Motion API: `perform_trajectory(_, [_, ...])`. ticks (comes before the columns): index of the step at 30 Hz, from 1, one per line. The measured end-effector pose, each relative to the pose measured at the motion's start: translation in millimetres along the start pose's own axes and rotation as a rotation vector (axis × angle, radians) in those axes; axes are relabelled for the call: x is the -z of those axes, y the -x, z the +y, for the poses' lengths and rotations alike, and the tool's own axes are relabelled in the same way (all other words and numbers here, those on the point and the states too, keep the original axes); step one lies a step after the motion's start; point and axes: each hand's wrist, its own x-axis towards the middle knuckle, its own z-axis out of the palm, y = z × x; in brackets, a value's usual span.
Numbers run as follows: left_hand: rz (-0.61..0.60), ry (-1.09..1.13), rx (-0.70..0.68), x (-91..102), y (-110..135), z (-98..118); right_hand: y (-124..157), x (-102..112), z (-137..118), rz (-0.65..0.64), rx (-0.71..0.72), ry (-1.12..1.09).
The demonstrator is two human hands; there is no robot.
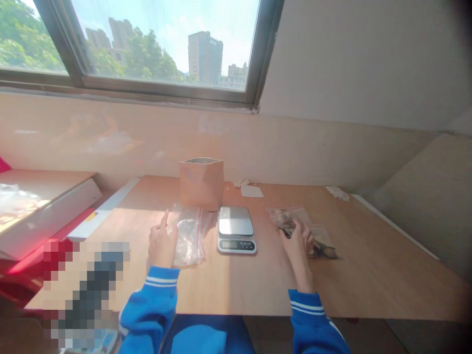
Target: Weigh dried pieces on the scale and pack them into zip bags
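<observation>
My left hand (pixel 162 242) rests at the left edge of a stack of clear zip bags (pixel 190 241), its index finger stretched out and the thumb side by the plastic. On the right, my right hand (pixel 298 241) is over clear zip bags with dark contents (pixel 324 248), its fingers curled down on one of them. What those contents are I cannot make out. Between the hands stands a kitchen scale (pixel 236 223) with a bare metal plate and a small display. Behind the clear bags, a brown paper pouch (pixel 201 184) stands upright with its top open.
A white paper piece (pixel 252 191) and crumpled tissue (pixel 241 183) lie at the back of the wooden table (pixel 243 290). More crumpled tissue (pixel 337 193) is at the back right. A second table (pixel 66 182) with plastic on it stands left. A wall and window are behind.
</observation>
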Motion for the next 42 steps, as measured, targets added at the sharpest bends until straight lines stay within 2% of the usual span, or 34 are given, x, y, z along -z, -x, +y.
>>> perform_trajectory(2, [0.085,-0.144,-0.12,-9.4,2.7,-6.1,9.7,-0.6,27.4,-0.001,-0.085,0.16])
perform_trajectory(3, [0.069,-0.173,-0.205,-16.0,5.4,-8.1,15.2,-0.7,37.0,-0.01,-0.104,0.195])
perform_trajectory(4, [0.013,-0.188,-0.281,-23.7,8.7,-10.1,20.0,-0.7,44.3,-0.015,-0.106,0.208])
perform_trajectory(6, [-0.184,-0.216,-0.388,-40.4,16.2,-15.5,25.5,0.6,54.0,-0.006,-0.08,0.186])
perform_trajectory(8, [-0.313,-0.284,-0.37,-56.0,22.8,-23.4,23.9,4.1,59.8,0.014,-0.054,0.106])
perform_trajectory(10, [-0.323,-0.297,-0.395,-66.5,26.4,-30.5,17.6,11.2,62.4,0.025,-0.037,-0.027])
perform_trajectory(12, [-0.321,-0.252,-0.382,-69.2,27.1,-31.6,12.5,23.3,58.3,0.04,-0.04,-0.169])
perform_trajectory(15, [-0.31,-0.055,-0.263,-58.5,30.8,-13.2,16.7,50.3,29.4,0.103,-0.126,-0.312])
perform_trajectory(17, [-0.265,0.188,-0.179,-44.6,41.2,12.0,27.7,71.0,-6.2,0.118,-0.168,-0.391])
perform_trajectory(18, [-0.3,0.342,-0.158,-36.8,48.9,26.7,34.5,80.8,-27.0,0.096,-0.14,-0.455])
perform_trajectory(19, [-0.378,0.504,-0.124,-29.0,57.7,41.7,41.6,89.7,-48.4,0.061,-0.077,-0.534])
perform_trajectory(22, [-0.643,0.902,0.063,-9.0,82.4,78.6,61.2,108.2,-104.8,-0.224,0.241,-0.729])
perform_trajectory(25, [-0.67,1.137,0.247,3.2,92.7,92.3,75.7,113.6,-137.5,-0.387,0.39,-0.789])
perform_trajectory(29, [-0.654,1.175,0.422,8.7,87.3,81.3,86.5,114.1,-151.4,-0.56,0.5,-0.848])
perform_trajectory(33, [-0.445,1.145,0.373,10.0,81.0,65.5,90.4,118.0,-150.1,-0.752,0.536,-0.866])
perform_trajectory(35, [-0.404,1.065,0.32,10.6,80.6,61.8,91.5,117.7,-147.7,-0.806,0.554,-0.85])
perform_trajectory(38, [-0.427,0.946,0.244,10.5,83.4,61.6,93.7,110.9,-148.3,-0.784,0.534,-0.842])
perform_trajectory(42, [-0.41,0.85,0.096,7.5,91.8,63.8,97.8,97.2,-157.8,-0.604,0.392,-0.799])
